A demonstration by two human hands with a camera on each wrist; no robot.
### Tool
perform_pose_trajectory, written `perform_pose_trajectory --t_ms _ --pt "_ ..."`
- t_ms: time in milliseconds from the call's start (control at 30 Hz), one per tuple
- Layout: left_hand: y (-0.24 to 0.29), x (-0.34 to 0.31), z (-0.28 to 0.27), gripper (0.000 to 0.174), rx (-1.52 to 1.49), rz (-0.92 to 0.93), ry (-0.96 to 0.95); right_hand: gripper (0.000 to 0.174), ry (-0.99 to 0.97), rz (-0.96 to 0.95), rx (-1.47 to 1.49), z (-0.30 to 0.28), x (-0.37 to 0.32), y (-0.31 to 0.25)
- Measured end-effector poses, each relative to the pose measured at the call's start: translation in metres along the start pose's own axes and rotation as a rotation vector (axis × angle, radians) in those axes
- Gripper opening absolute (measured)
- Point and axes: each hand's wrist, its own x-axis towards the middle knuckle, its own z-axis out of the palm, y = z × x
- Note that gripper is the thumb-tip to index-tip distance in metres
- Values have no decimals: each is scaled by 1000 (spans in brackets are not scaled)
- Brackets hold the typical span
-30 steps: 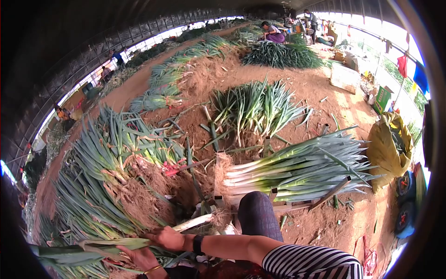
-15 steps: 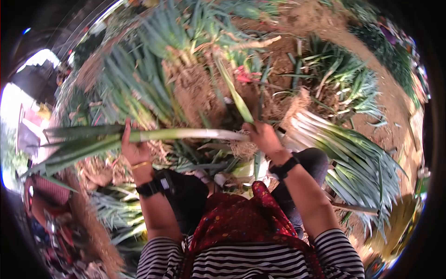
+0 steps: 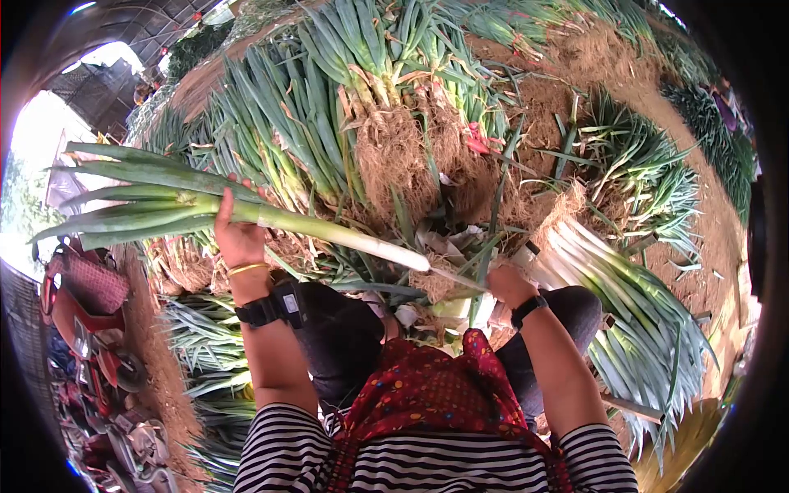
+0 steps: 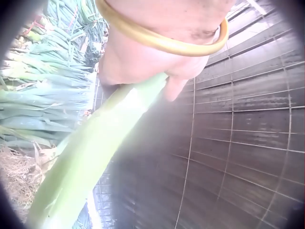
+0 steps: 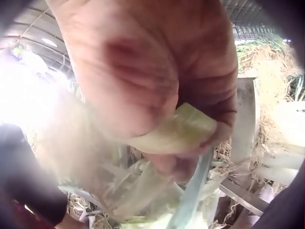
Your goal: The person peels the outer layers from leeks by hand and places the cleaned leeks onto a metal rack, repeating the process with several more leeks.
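Note:
My left hand [image 3: 240,240] grips a long green onion [image 3: 329,232] where its leaves begin to spread. The leaves fan out to the left and the white end slants down to the right. In the left wrist view the pale green stalk [image 4: 95,148] runs out from under the left hand [image 4: 147,62]. My right hand [image 3: 509,283] is just beyond the white end, with a thin strip of outer leaf [image 3: 460,279] stretched between them. In the right wrist view my right hand [image 5: 157,86] pinches a pale green peeled leaf [image 5: 176,131] between thumb and fingers.
Untrimmed green onions [image 3: 279,115] with roots lie ahead. A stack of cleaned onions [image 3: 633,296] rests in a low frame to the right of my knee. Peelings [image 3: 444,246] litter the ground before me. A red vehicle [image 3: 99,345] stands at the far left.
My head view has swung from the right down to my lap. The onion, earlier low on the left, came in front of me, then tilted white end down. My right hand moved right and down, drawing the leaf.

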Motion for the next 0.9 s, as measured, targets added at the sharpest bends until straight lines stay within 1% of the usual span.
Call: perform_pose_trajectory --t_ms 33,67,133,167,200,267,300,333,367,400,433,467,533,567,600,667,700,733,800,833,900 --pt "5 2 1 46 19 27 53 17 -72 -20 -37 4 -3 3" --pt "10 6 0 46 19 31 60 17 -75 -26 -41 10 -6 4" --pt "22 14 -3 44 3 10 -16 17 -5 -4 10 20 -5 6" --pt "27 13 -1 40 -2 3 -38 17 -5 -9 6 20 -2 6" --pt "30 16 -2 40 -4 8 -34 17 6 -28 -41 21 0 6" --pt "37 24 -4 36 -13 41 -89 18 20 -45 -90 21 -5 5" --pt "48 28 -1 33 -19 47 37 18 -57 74 -120 21 -14 4" --pt "58 33 -1 33 -28 59 38 20 -131 191 -153 18 -16 6" --pt "70 36 0 33 -12 69 -16 21 -167 116 -155 9 -14 4" --pt "77 37 0 33 10 72 -70 21 -167 112 -158 2 -12 0" --pt "79 37 0 38 15 65 -93 25 -17 2 -55 -6 -6 -3" --pt "79 31 5 38 14 67 -91 30 136 -107 48 -30 -4 -16" --pt "68 12 20 46 162 90 -154 38 333 -164 359 -106 -4 -61" --pt "58 -1 34 48 248 144 -98 39 391 -193 518 -133 -4 -80" --pt "47 -7 35 48 241 132 -108 40 451 -217 677 -152 -2 -99" --pt "19 -18 26 46 194 108 -151 42 531 -366 963 -172 3 -135" --pt "6 -23 21 45 169 46 -170 42 575 -452 948 -186 -3 -153" --pt "-3 -34 27 45 158 32 -181 42 617 -542 928 -198 -8 -171" --pt "-21 -62 46 46 137 79 -275 37 426 -506 1151 -208 -8 -197" --pt "-28 -69 48 49 43 21 -289 37 433 -494 1153 -211 -8 -203" --pt "-39 -78 57 49 43 11 -286 29 515 -605 1114 -214 -8 -208"
